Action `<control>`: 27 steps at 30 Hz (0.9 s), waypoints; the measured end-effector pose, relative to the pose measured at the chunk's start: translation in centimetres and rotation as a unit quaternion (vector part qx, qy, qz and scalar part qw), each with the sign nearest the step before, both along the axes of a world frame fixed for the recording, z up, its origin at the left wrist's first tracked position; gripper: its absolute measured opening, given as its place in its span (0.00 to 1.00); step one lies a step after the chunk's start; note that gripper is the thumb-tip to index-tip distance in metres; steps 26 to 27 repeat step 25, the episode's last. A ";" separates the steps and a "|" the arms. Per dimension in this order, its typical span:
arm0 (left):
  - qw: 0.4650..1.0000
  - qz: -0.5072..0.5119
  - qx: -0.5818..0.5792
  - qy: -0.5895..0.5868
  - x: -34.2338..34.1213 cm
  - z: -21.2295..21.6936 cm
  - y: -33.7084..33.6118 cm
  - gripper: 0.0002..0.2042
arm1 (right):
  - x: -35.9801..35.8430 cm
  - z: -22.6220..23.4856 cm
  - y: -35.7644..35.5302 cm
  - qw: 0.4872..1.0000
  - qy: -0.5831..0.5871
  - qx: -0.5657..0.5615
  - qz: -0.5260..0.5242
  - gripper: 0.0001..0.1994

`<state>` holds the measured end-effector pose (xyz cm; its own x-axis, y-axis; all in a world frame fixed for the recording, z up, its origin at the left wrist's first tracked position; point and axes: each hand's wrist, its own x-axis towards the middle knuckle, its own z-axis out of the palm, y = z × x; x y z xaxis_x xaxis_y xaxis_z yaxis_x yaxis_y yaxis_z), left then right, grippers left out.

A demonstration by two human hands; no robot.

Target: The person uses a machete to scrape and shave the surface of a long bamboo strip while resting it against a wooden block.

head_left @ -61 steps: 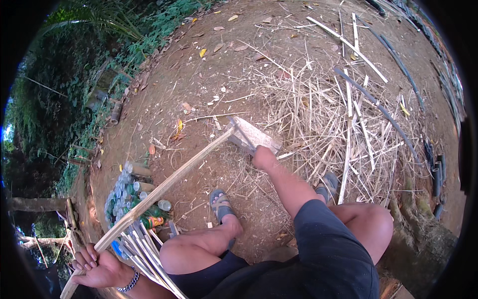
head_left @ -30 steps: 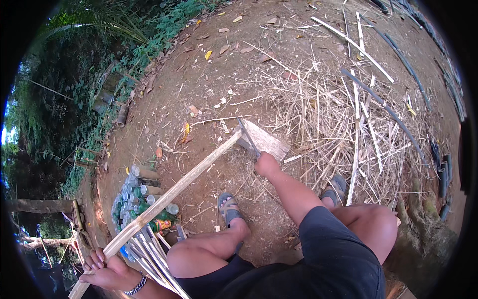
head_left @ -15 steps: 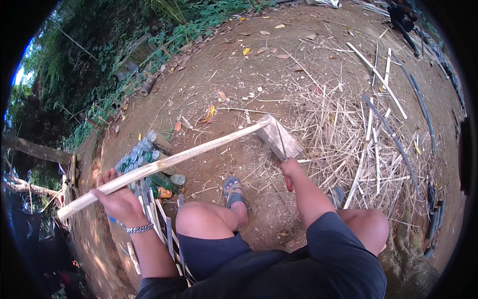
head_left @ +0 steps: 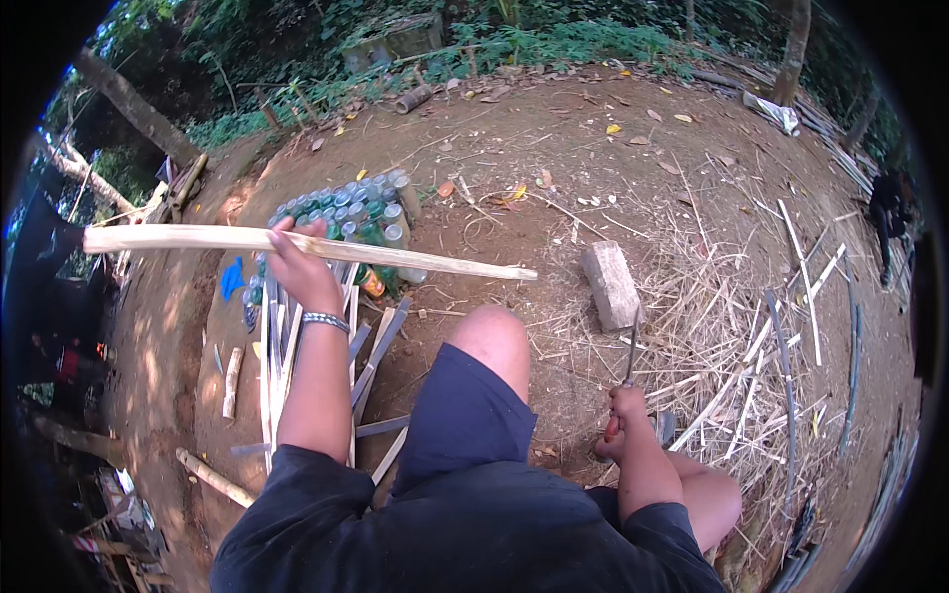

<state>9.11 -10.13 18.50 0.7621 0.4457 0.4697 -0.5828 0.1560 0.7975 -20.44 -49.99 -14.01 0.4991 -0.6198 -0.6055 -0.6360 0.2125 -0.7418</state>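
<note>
My left hand (head_left: 308,275) is wrapped round a long, pale, peeled wooden stick (head_left: 425,262), held up and nearly level, its thicker end out to the left. Low on the right, my right hand (head_left: 627,403) grips the reddish handle of a knife (head_left: 633,352), whose dark blade points away from me and shows almost edge-on. Just beyond the blade lies a rough wooden block (head_left: 611,283) on the dirt. The stick's thin end hangs in the air left of the block, apart from it. Whether the blade tip touches the block I cannot tell.
Many glass bottles (head_left: 361,206) are bunched beyond my left hand. Split wooden strips (head_left: 282,366) lie under my left forearm. A heap of thin shavings (head_left: 697,336) spreads on the right, with long poles (head_left: 852,356) beside it. Short logs (head_left: 215,478) lie at left.
The stick's far end has come off the block and swung left and nearer. My right hand has drawn the knife back toward me. The view has turned left.
</note>
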 end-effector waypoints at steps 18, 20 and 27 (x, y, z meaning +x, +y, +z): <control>0.766 0.317 0.558 -0.038 -9.9 15.5 20.0 0.19 | 1.9 -1.0 0.9 0.996 0.019 -0.009 0.084 0.04; 0.765 0.296 0.561 0.111 -10.1 13.8 19.8 0.18 | 1.8 -0.3 0.4 0.998 0.000 0.004 0.056 0.03; 0.686 0.349 0.637 0.050 -6.6 8.6 24.6 0.19 | 1.5 0.5 -1.3 0.999 -0.001 0.016 0.035 0.06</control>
